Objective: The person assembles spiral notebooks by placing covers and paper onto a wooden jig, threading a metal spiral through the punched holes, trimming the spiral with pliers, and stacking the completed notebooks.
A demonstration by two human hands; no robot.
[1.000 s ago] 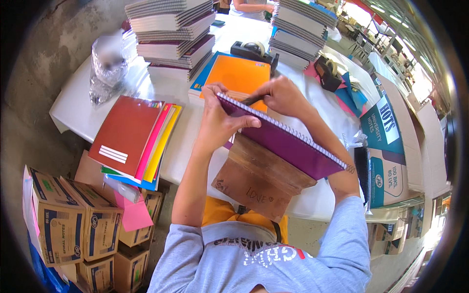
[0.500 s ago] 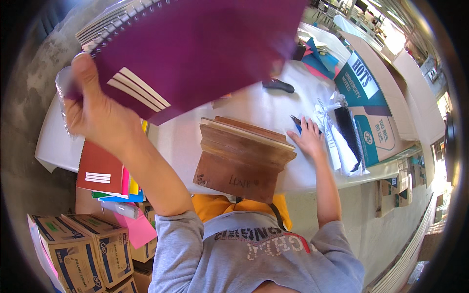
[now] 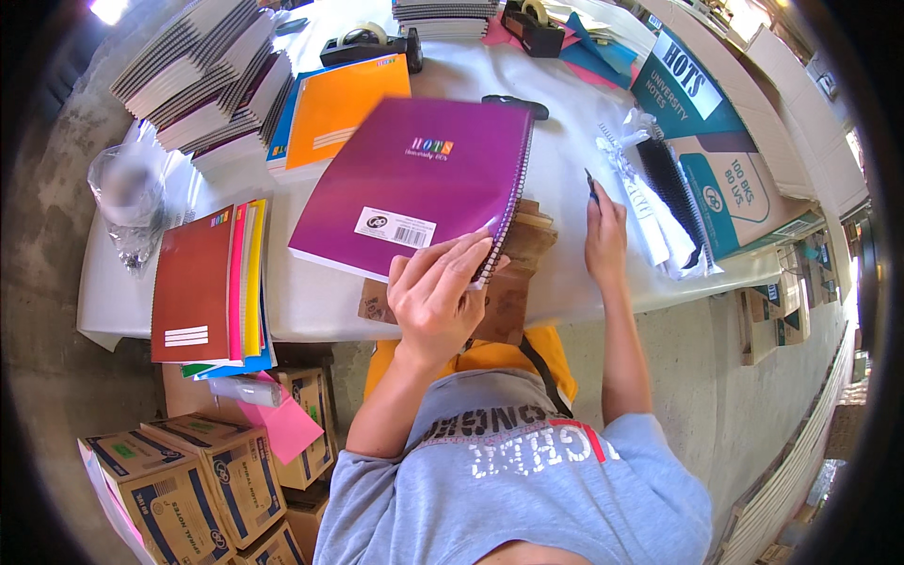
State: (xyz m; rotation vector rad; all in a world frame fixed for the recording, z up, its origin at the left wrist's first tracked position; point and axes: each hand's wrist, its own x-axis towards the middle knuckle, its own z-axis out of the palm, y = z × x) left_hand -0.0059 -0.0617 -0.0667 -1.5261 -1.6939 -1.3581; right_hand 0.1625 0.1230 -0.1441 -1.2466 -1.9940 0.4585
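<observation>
Purple spiral notebook (image 3: 419, 184) held above white table (image 3: 565, 254), back cover up, left hand (image 3: 438, 301) fingers clamped on its lower spiral corner, right hand (image 3: 605, 235) on table pinching dark pen (image 3: 590, 185), brown cardboard block (image 3: 513, 273) beneath notebook.

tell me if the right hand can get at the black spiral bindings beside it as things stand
Probably yes. The right hand rests on the white table holding a small dark tool, and the black spiral bindings lie uncovered just to its right, nothing between them. It might need to drop the tool first.
</observation>
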